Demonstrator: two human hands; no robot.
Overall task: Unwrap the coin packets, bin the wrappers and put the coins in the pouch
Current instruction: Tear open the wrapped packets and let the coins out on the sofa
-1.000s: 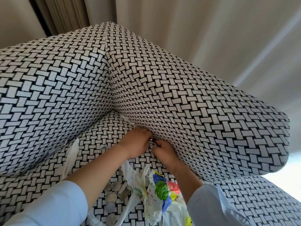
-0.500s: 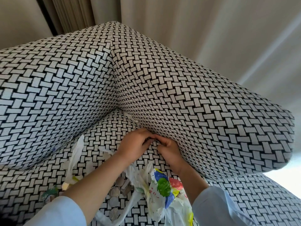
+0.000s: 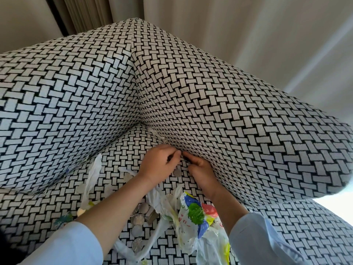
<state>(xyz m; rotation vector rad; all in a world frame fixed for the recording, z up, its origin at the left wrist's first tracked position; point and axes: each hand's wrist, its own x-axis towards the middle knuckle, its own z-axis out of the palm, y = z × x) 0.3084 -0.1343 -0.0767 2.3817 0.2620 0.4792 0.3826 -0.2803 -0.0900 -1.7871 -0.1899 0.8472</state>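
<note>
A person's left hand [image 3: 160, 165] and right hand [image 3: 200, 174] meet fingertip to fingertip at the crease where the seat of a black-and-white woven-pattern sofa [image 3: 210, 111] joins its upright cushion. Both hands have their fingers curled, and between them they pinch a small dark item [image 3: 183, 155], too small to identify. Just below the fingertips, in the gap between the two hands, a single coin [image 3: 177, 173] lies flat on the seat. Further back from the fingers, under the left forearm, a loose heap of coins [image 3: 142, 212] rests on the cushion among crumpled white plastic, with more coins trailing toward the person. Well to the left of the fingers, a long white plastic wrapper [image 3: 92, 175] lies stretched across the seat. Beside the right wrist, nearer the person than the fingers, sits a crumpled printed plastic bag [image 3: 196, 215] marked with blue, green, red and yellow patches. Both forearms emerge from pale blue sleeves [image 3: 72, 243]. Beyond the fingers, past the sofa back, hangs a pale curtain [image 3: 210, 25].
</note>
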